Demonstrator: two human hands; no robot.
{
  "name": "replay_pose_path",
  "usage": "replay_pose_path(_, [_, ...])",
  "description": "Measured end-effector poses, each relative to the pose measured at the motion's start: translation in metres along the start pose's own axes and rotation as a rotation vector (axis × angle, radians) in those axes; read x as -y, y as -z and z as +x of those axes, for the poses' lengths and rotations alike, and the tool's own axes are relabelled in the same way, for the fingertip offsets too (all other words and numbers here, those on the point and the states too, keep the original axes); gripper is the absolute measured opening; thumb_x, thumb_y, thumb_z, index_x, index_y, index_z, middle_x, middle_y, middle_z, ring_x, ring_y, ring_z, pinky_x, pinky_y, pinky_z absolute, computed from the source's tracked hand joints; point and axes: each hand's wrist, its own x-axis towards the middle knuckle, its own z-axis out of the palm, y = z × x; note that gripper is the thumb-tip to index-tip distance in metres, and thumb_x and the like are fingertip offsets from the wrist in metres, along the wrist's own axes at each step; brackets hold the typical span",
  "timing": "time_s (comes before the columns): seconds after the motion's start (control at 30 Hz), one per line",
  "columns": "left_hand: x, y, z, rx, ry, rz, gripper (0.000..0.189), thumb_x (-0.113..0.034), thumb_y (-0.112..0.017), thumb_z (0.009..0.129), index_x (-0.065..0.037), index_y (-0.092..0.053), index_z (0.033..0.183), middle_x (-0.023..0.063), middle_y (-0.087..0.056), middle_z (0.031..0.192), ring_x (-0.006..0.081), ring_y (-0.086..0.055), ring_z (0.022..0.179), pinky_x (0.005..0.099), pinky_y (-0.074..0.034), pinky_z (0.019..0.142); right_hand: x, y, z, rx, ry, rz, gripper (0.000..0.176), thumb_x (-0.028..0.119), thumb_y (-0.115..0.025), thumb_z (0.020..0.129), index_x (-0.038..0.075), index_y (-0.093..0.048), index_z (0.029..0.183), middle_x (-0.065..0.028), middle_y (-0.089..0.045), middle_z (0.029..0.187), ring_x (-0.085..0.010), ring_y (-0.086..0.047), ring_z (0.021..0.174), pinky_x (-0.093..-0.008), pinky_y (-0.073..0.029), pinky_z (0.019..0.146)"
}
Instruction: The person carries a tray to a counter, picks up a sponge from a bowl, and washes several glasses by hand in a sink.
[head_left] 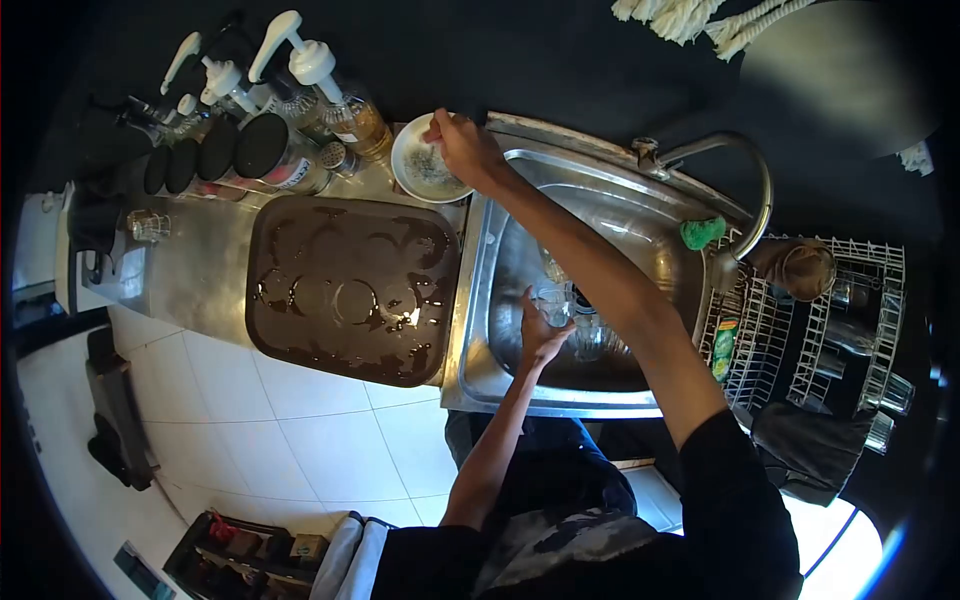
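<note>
My right hand (465, 150) reaches across to the far left corner of the sink. Its fingers are closed over the rim of a white bowl (408, 165) with dark specks and wet-looking contents; what they pinch, if anything, is hidden. Down in the metal sink (620, 205), my left hand (543, 337) is wrapped round a clear glass (550, 297). More clear glasses (590, 340) stand beside it, partly covered by my right forearm.
Left of the sink lies a wet brown tray (350, 280). Pump bottles (355, 125) and black-lidded jars (265, 150) line the wall. A curved faucet (765, 190), a green sponge (702, 233) and a wire dish rack (810, 340) with glasses are on the right.
</note>
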Motion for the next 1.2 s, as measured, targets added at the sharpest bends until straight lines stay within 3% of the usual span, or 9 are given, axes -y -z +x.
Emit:
replay_pose_path(0.1, [-0.01,0.015,-0.005,0.021,-0.066,-0.072,0.086,-0.016,-0.082,0.064,0.001,-0.032,0.132,0.013,-0.06,0.099,0.0187,-0.058,0.081,0.0294,-0.05,0.073,-0.016,-0.021,-0.005,-0.054,0.206,-0.362,0.012,0.007,-0.059,0.075,0.013,-0.06,0.085,-0.0088,-0.065,0.081,-0.0282,-0.065,0.077,-0.0391,-0.051,0.068])
replay_pose_path(0.2, [0.003,0.018,-0.007,0.065,-0.098,-0.111,0.081,-0.013,-0.079,0.069,0.0,-0.032,0.134,0.0104,-0.06,0.1,0.0118,-0.056,0.082,0.0256,-0.049,0.072,-0.009,-0.029,0.001,-0.046,0.035,-0.332,0.013,0.007,-0.058,0.076,0.014,-0.06,0.086,-0.0092,-0.065,0.08,-0.0286,-0.065,0.077,-0.0392,-0.051,0.07])
replay_pose_path(0.33, [-0.011,0.03,-0.012,0.194,-0.075,-0.45,0.082,-0.008,-0.074,0.075,-0.005,-0.026,0.141,0.0074,-0.06,0.106,0.0116,-0.056,0.092,0.024,-0.046,0.081,0.01,0.0,0.003,-0.157,-0.155,0.022,0.024,0.006,-0.063,0.072,0.011,-0.058,0.095,-0.0121,-0.066,0.09,-0.0321,-0.065,0.086,-0.0409,-0.051,0.08])
replay_pose_path(0.4, [-0.047,0.05,-0.023,0.419,0.326,-0.629,0.08,-0.01,-0.071,0.078,-0.01,-0.025,0.143,0.0081,-0.06,0.108,0.0134,-0.056,0.098,0.0256,-0.045,0.086,0.015,0.025,-0.007,-0.195,-0.089,0.173,0.03,0.008,-0.063,0.072,0.008,-0.055,0.101,-0.0149,-0.065,0.094,-0.0334,-0.064,0.089,-0.0398,-0.05,0.082])
replay_pose_path(0.57, [-0.066,0.051,-0.025,0.512,0.288,-0.676,0.076,-0.005,-0.066,0.083,-0.018,-0.023,0.145,0.0027,-0.055,0.101,0.009,-0.056,0.083,0.0207,-0.047,0.067,-0.004,0.061,-0.017,-0.318,-0.195,0.448,0.033,0.008,-0.067,0.073,0.002,-0.053,0.101,-0.0108,-0.064,0.092,-0.0192,-0.063,0.088,-0.0315,-0.049,0.079])
replay_pose_path(0.7, [-0.07,0.053,-0.016,0.448,0.157,-0.665,0.081,-0.012,-0.071,0.08,-0.011,-0.022,0.145,0.0103,-0.055,0.121,0.0142,-0.055,0.105,0.0242,-0.044,0.085,0.011,0.094,-0.05,-0.299,-0.22,0.937,0.031,0.01,-0.073,0.073,0.003,-0.055,0.098,-0.0041,-0.062,0.094,-0.0111,-0.057,0.091,-0.0269,-0.046,0.081])
replay_pose_path(0.9, [-0.098,0.062,-0.01,0.514,0.017,-0.736,0.064,-0.033,-0.066,0.084,-0.006,-0.037,0.134,0.0117,-0.058,0.115,0.0206,-0.059,0.103,0.0337,-0.05,0.084,0.06,0.173,-0.171,-0.223,-0.285,0.634,0.032,0.006,-0.074,0.072,0.003,-0.054,0.097,-0.0043,-0.062,0.091,-0.0106,-0.058,0.086,-0.0259,-0.047,0.077])
replay_pose_path(1.07, [-0.132,0.051,-0.014,0.467,-0.044,-0.841,0.065,-0.031,-0.069,0.082,-0.007,-0.038,0.134,0.0105,-0.057,0.115,0.0199,-0.058,0.104,0.0332,-0.049,0.087,0.065,0.182,-0.249,-0.345,-0.35,0.575,0.031,0.006,-0.074,0.072,0.003,-0.053,0.096,-0.0086,-0.064,0.085,-0.01,-0.059,0.075,-0.0271,-0.048,0.068])
replay_pose_path(1.2, [-0.134,0.039,-0.017,0.373,-0.048,-0.838,0.063,-0.027,-0.07,0.082,-0.008,-0.038,0.134,0.0108,-0.057,0.111,0.0187,-0.058,0.101,0.0319,-0.047,0.089,0.073,0.206,-0.266,-0.123,-0.486,0.374,0.029,0.014,-0.068,0.079,-0.001,-0.056,0.101,-0.0126,-0.065,0.083,-0.0099,-0.059,0.075,-0.0292,-0.048,0.067])
